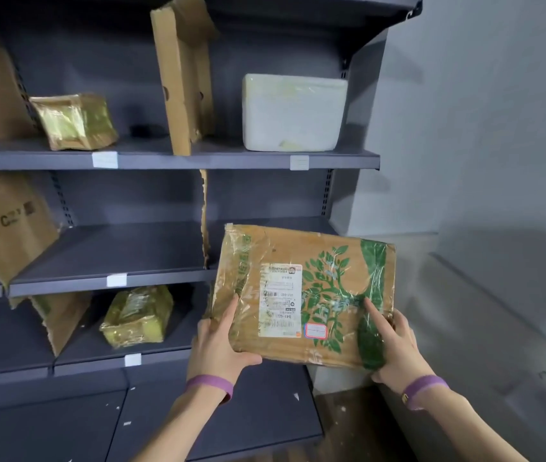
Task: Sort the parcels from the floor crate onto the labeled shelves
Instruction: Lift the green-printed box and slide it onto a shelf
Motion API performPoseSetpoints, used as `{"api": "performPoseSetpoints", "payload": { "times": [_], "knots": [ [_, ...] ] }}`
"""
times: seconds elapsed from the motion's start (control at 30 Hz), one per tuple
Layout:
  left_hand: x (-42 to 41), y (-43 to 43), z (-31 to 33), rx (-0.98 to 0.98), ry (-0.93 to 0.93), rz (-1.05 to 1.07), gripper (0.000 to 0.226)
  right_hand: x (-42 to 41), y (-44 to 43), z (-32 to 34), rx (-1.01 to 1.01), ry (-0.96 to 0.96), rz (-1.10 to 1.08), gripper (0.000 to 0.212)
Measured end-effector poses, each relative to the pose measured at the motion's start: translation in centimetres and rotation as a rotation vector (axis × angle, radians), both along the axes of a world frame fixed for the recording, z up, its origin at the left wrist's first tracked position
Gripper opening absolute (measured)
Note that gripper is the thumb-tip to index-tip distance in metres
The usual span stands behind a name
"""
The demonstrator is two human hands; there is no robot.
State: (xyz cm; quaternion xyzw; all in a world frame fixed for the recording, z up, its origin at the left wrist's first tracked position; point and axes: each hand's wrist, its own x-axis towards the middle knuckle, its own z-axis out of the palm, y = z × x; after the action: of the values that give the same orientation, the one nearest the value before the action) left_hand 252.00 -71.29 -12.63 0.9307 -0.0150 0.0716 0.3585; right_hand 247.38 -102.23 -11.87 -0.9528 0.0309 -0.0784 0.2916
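Note:
I hold a flat brown cardboard parcel [301, 295] with a green tree print, clear tape and a white shipping label. It hangs in front of the right end of the grey shelves [171, 160]. My left hand [218, 341] grips its near left corner, thumb on top. My right hand [394, 345] grips the near right corner, with the forefinger stretched across the top face. White label tags [116, 280] stick to the shelf edges. The floor crate is out of view.
A white foam box [293, 113] and a yellow-taped parcel [75, 121] sit on the upper shelf. Another yellow-taped parcel [138, 315] lies on the lower shelf. Cardboard dividers [181, 75] stand between bays. A grey wall [481, 128] closes the right side.

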Motion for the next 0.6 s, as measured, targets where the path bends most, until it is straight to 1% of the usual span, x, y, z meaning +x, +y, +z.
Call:
{"api": "performPoseSetpoints", "payload": {
  "times": [0.17,0.3,0.43,0.6],
  "knots": [
    [1.3,-1.3,0.6,-0.007,-0.020,0.034,0.115,2.5,-1.4,1.9,-0.013,-0.022,0.030,0.121],
    [2.3,-2.8,2.0,-0.019,-0.053,0.081,0.112,4.5,-2.9,3.3,-0.023,-0.037,0.072,0.123],
    [3.2,-5.3,3.9,0.003,-0.072,0.114,0.108,6.6,-5.8,4.8,-0.074,0.006,0.103,0.126],
    [3.0,-7.6,4.3,0.009,-0.085,0.183,0.106,8.7,-8.2,5.6,-0.089,-0.002,0.181,0.125]
  ]
}}
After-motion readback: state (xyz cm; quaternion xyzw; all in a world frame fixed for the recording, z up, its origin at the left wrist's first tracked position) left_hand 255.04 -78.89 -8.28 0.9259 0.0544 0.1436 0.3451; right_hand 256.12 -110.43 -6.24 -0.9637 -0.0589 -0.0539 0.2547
